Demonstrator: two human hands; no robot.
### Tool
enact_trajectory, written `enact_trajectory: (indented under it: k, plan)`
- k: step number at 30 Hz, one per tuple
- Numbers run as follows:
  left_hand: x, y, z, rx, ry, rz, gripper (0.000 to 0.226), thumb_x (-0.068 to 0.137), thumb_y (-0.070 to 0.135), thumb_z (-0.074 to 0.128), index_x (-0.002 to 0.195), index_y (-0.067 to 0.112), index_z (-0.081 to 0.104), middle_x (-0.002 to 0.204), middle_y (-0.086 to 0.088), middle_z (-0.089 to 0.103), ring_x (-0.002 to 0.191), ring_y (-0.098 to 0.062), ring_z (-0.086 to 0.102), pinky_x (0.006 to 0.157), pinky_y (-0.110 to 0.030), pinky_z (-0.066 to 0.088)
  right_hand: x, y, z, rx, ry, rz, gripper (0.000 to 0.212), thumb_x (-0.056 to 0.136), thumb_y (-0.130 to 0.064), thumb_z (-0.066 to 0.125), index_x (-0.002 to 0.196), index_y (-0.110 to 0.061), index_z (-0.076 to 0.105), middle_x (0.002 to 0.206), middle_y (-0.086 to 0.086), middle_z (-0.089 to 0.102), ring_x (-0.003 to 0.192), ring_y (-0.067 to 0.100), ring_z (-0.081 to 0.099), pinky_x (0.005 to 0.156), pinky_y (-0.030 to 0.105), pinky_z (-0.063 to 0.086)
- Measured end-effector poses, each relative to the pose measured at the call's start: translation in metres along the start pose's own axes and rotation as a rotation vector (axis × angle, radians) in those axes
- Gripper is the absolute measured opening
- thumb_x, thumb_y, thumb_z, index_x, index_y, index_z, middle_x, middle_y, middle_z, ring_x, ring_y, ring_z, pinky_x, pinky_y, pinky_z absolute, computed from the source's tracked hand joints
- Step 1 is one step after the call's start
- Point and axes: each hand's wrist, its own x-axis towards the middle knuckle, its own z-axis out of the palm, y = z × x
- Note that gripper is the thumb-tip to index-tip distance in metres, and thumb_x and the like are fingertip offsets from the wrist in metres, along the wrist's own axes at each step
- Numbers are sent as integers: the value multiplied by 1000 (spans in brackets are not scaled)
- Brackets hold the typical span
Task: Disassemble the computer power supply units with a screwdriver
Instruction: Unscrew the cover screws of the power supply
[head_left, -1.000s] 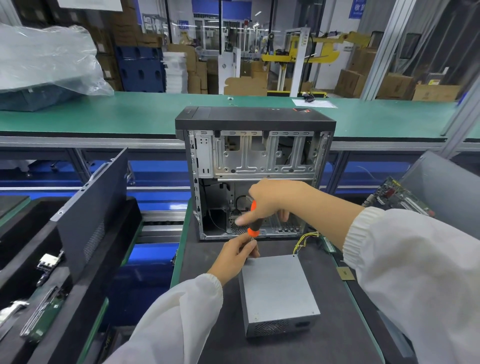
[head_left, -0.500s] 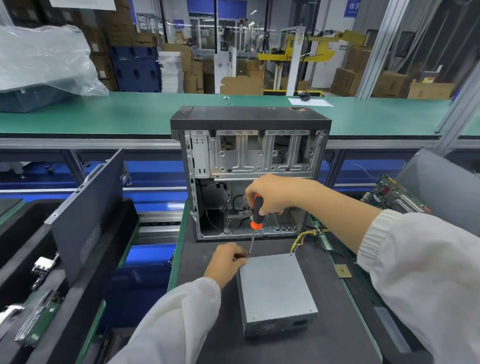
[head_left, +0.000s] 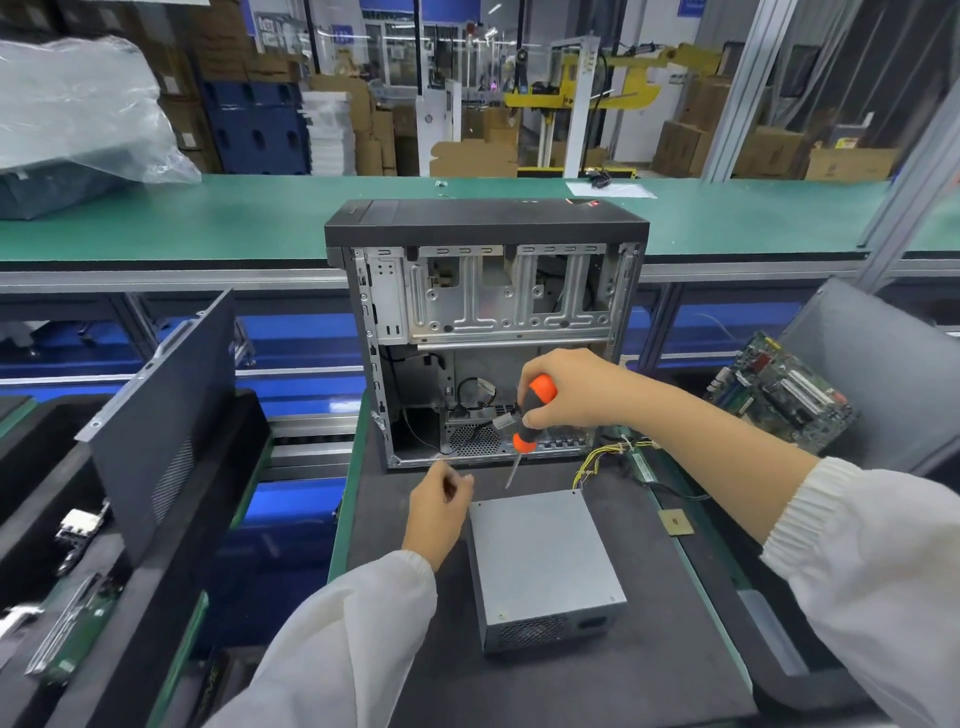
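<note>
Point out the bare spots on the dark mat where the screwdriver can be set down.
Bare mat lies in front of the power supply unit, toward the near edge, and right of it up to the green edge, below the small gold chip. It is crowded between the unit and the computer case: both hands and the yellow wires are there.

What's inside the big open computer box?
The open case holds a metal drive cage, black cables and a round vent grille. The right hand and screwdriver cover part.

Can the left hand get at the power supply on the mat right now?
Probably yes: the left hand hovers just beside the power supply, holding nothing visible, with bare mat between them and the screwdriver held higher up.
</note>
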Motion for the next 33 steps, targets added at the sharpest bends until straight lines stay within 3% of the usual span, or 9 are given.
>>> enact_trajectory:
  k: [2, 5, 8, 10, 13, 17, 22, 27, 33]
  plan:
    - [-9, -1, -1, -210, -26, -154, 22, 98, 16, 54, 78, 9, 49, 65, -5, 54, 58, -16, 48, 59, -23, 43, -6, 3, 7, 78, 43, 7, 24, 76, -27, 74, 97, -17, 67, 97, -1, 64, 87, 19, 58, 65, 26, 46]
    - [-27, -5, -7, -384, -98, -269, 16, 98, -3, 46, 86, 4, 54, 71, -9, 60, 58, -16, 53, 53, -20, 47, -19, 2, 18, 206, 131, 4, 22, 75, -31, 75, 91, -17, 69, 88, 1, 68, 79, 17, 61, 64, 27, 49]
    - [-48, -6, -12, -411, -157, -348, 26, 93, -13, 35, 87, 2, 56, 72, -11, 58, 56, -16, 50, 48, -18, 43, -35, -3, 35, 233, 228, -8, 23, 82, -37, 71, 84, -15, 65, 72, -3, 61, 64, 9, 52, 52, 21, 38]
    - [-60, -10, -12, -354, -177, -367, 27, 92, -7, 37, 80, 4, 59, 68, -7, 54, 52, -13, 44, 45, -19, 36, -46, -7, 48, 220, 265, -36, 26, 85, -37, 68, 82, -12, 61, 70, -4, 61, 60, 6, 55, 52, 22, 38]
    - [-74, -14, -11, -246, -208, -397, 22, 94, 13, 51, 72, 14, 54, 62, 2, 42, 50, -10, 32, 45, -20, 26, -61, -10, 61, 285, 273, -90, 27, 88, -35, 66, 83, -10, 57, 68, -2, 67, 50, 3, 64, 53, 23, 52]
    - [-88, -28, -2, -86, -257, -339, 30, 92, 32, 63, 74, 17, 45, 60, 7, 37, 50, -8, 32, 40, -13, 27, -76, -8, 65, 362, 312, -121, 29, 88, -32, 67, 84, -5, 57, 63, 2, 69, 47, 4, 65, 54, 26, 56]
    - [-96, -38, 1, -236, -322, -382, 32, 93, 40, 61, 79, 18, 42, 62, 7, 27, 48, -10, 22, 45, -21, 20, -84, -11, 68, 412, 282, -177, 27, 86, -28, 68, 80, -4, 58, 60, 2, 68, 46, 5, 65, 50, 22, 55]
    - [-102, -44, 5, -345, -333, -381, 34, 92, 39, 64, 79, 18, 41, 61, 7, 28, 49, -9, 21, 43, -20, 21, -81, -11, 73, 358, 256, -204, 27, 84, -27, 67, 80, -1, 60, 61, 6, 69, 45, 6, 64, 54, 31, 57]
    - [-110, -47, 7, -440, -349, -367, 28, 94, 33, 62, 81, 16, 44, 55, 10, 30, 47, -7, 23, 43, -20, 19, -79, -7, 75, 324, 256, -234, 30, 85, -30, 67, 81, -2, 58, 60, 5, 68, 44, 4, 64, 54, 28, 56]
